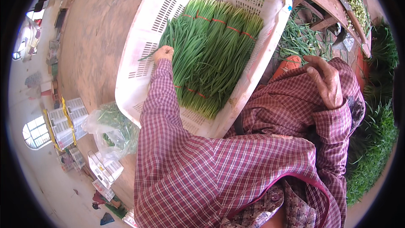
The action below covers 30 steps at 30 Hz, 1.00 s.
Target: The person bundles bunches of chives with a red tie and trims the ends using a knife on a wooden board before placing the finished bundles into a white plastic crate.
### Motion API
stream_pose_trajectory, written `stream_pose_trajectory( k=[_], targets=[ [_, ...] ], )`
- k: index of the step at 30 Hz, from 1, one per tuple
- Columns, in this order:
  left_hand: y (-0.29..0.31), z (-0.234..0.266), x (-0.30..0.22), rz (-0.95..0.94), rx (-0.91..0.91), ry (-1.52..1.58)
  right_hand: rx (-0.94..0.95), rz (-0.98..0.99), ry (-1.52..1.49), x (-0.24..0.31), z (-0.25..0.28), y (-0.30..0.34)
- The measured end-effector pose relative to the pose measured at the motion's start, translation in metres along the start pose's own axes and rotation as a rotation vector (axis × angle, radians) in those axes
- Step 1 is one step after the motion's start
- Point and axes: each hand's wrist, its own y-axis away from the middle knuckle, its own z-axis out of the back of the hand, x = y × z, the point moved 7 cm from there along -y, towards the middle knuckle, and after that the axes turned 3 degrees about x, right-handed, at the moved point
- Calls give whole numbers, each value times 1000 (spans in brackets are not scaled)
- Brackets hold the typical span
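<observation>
Head view: left arm stretched forward in a plaid sleeve, left hand (163,53) curled shut on the leaf ends of the chive bundles (209,55), at their left edge inside the white plastic crate (139,65). Bundles lie side by side just right of that hand, tied with red bands (219,21). Right arm bent back at the elbow, right hand (327,80) resting loosely open, palm down on the person's plaid-covered knee, gripping nothing. Loose greens (301,38) lie just beyond that hand.
</observation>
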Motion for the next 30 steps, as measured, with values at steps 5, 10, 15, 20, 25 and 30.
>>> stream_pose_trajectory(
  k=[5, 10, 15, 20, 25, 30],
  targets=[
    [14, -5, -5, 125, -88, 387, -4, 33, 19, 3, -2, 3],
    [-11, -5, 16, 46, -48, 795, -33, 129, 46, 5, 10, 7],
    [77, 38, -189, -403, -7, 863, -203, -75, -53, -14, 44, 55],
    [287, 13, -349, -891, 980, 732, -235, -134, -87, -28, 51, 71],
    [178, 23, -313, -651, 512, 487, -277, -116, -87, -34, 56, 76],
    [74, -18, -203, -257, 321, -349, -300, -126, -117, -41, 57, 78]
  ],
)
